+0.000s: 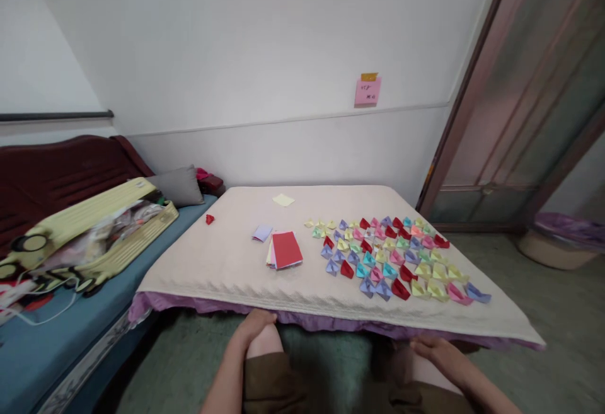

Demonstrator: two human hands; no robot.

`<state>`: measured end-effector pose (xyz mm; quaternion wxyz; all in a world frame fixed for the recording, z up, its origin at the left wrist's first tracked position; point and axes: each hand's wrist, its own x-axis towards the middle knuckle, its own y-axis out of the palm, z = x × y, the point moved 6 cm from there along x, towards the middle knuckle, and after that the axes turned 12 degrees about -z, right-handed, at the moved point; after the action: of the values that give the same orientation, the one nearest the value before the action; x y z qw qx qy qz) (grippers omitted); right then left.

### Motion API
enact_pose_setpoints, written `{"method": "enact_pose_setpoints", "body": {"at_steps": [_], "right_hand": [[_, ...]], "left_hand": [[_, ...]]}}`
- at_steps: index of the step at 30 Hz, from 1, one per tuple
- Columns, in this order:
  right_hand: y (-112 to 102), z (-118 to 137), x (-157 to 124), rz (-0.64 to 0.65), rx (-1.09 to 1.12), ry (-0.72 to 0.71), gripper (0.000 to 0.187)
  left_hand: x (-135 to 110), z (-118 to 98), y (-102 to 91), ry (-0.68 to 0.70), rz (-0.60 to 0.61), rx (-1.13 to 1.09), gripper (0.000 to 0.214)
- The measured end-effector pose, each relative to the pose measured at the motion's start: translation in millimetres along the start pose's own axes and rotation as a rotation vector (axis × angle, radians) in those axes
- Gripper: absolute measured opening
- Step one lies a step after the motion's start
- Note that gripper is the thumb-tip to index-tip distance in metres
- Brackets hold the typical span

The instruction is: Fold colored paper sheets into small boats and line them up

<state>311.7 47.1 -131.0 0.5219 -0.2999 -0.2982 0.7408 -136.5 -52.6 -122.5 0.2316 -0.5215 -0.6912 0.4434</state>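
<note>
My left hand (255, 326) rests on my left knee below the table's front edge, fingers laid over it and holding nothing. On the right knee lies my right hand (433, 348), stretched out and open, also holding nothing. Nearest on the table is a stack of coloured paper sheets (287, 250) with a red one on top. Beside it sits a small lilac folded paper (261, 233). Many folded paper boats (366, 256) in red, yellow, blue, pink and green stand in rows on the right half. A pale yellow sheet (283, 200) lies farther back.
A cream cloth (208, 263) covers the table. A crumpled red piece (210, 218) lies at its left. An opened yellow suitcase (94, 212) and a grey pillow (177, 187) are on the blue bed (108, 294). A pink note (367, 91) is taped to the wall; a bin (558, 247) stands right.
</note>
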Motion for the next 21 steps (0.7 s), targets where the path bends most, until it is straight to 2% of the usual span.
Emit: {"method": "enact_pose_setpoints", "body": {"at_steps": [3, 7, 13, 17, 21], "right_hand": [[1.8, 2.7, -5.5, -0.044, -0.106, -0.027, 0.036], [-2.2, 20.0, -16.5, -0.104, -0.264, -0.110, 0.036], [-15.8, 32.7, -31.8, -0.165, -0.340, -0.122, 0.035], [-18.7, 26.7, -26.6, -0.167, -0.385, -0.089, 0.035], [-13.6, 17.3, -9.9, -0.200, -0.440, 0.021, 0.028]], "left_hand": [[-8.9, -0.5, -4.1, 0.018, -0.044, -0.028, 0.035], [-20.0, -3.5, -7.6, 0.045, -0.089, -0.010, 0.036], [-33.9, -4.9, -20.0, 0.078, -0.120, 0.056, 0.037], [-41.0, -3.8, -26.2, 0.089, -0.119, 0.097, 0.039], [-38.9, -7.3, -21.3, 0.022, -0.137, 0.167, 0.037]]}}
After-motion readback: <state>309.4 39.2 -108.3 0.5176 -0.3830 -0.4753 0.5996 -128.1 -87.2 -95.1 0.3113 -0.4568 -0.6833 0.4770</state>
